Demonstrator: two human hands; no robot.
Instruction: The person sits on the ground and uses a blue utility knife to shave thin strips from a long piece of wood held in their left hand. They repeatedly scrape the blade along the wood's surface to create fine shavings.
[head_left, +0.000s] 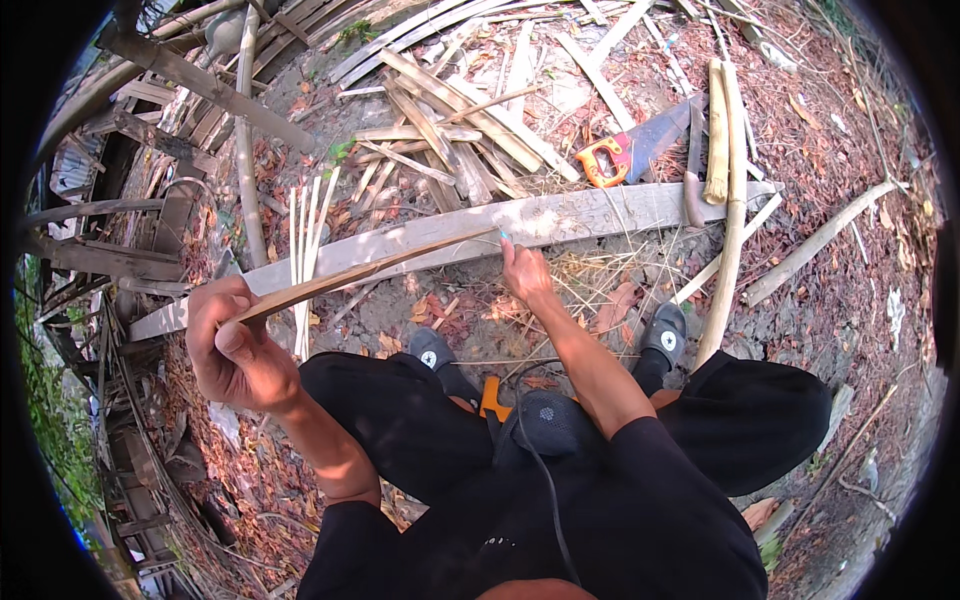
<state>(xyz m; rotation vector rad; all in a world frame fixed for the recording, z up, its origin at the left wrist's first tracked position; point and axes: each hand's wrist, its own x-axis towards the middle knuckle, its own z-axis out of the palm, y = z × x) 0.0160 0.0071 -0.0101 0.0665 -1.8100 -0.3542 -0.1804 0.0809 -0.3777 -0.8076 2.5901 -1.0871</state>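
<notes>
My left hand (232, 345) is closed around the near end of a long thin bamboo strip (370, 268). The strip runs up and to the right, to my right hand (524, 272), which pinches its far tip just above a long grey wooden plank (600, 212) lying across the ground. I am squatting, with both knees and black slippers (664, 332) below my hands.
A handsaw with an orange handle (628, 150) lies behind the plank, next to a machete (694, 170) and two thick bamboo poles (728, 150). Several split bamboo slats (460, 120) are piled further back, thin pale strips (305, 240) lie at left, and dry leaves cover the soil.
</notes>
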